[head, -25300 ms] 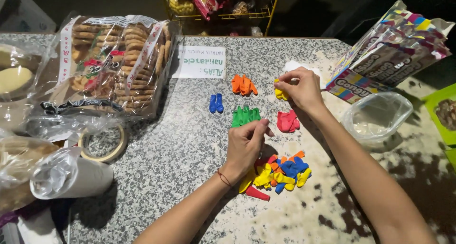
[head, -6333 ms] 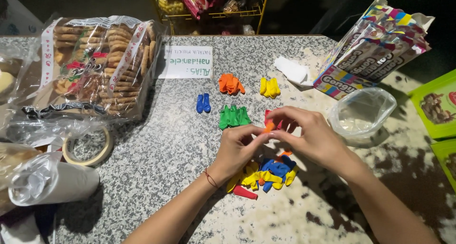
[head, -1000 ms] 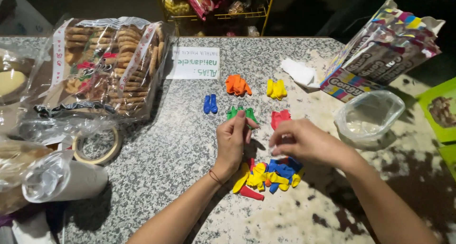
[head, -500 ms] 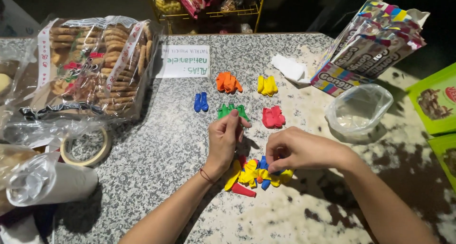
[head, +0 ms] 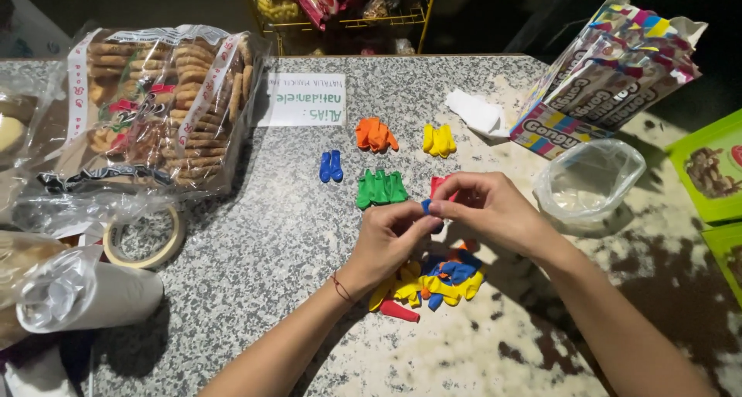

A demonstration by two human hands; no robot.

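Observation:
Small uninflated balloons lie on a speckled stone counter (head: 255, 289). My left hand (head: 390, 238) and my right hand (head: 487, 207) meet above a mixed pile of balloons (head: 433, 281) and pinch one blue balloon (head: 427, 207) between their fingertips. Sorted groups lie beyond my hands: blue balloons (head: 331, 166), green balloons (head: 380, 188), orange balloons (head: 375, 134), yellow balloons (head: 439, 140). A red group (head: 437, 184) is partly hidden behind my right hand.
A big clear bag of biscuits (head: 147, 107) fills the left. A tape roll (head: 147, 238), a paper roll in plastic (head: 85, 296), a white card (head: 303, 99), a crumpled tissue (head: 479, 112), an empty clear bag (head: 591, 180) and colourful packets (head: 603, 72) surround the balloons.
My right hand has lifted from the mixed pile with a blue balloon, and both hands have come together on it above the pile.

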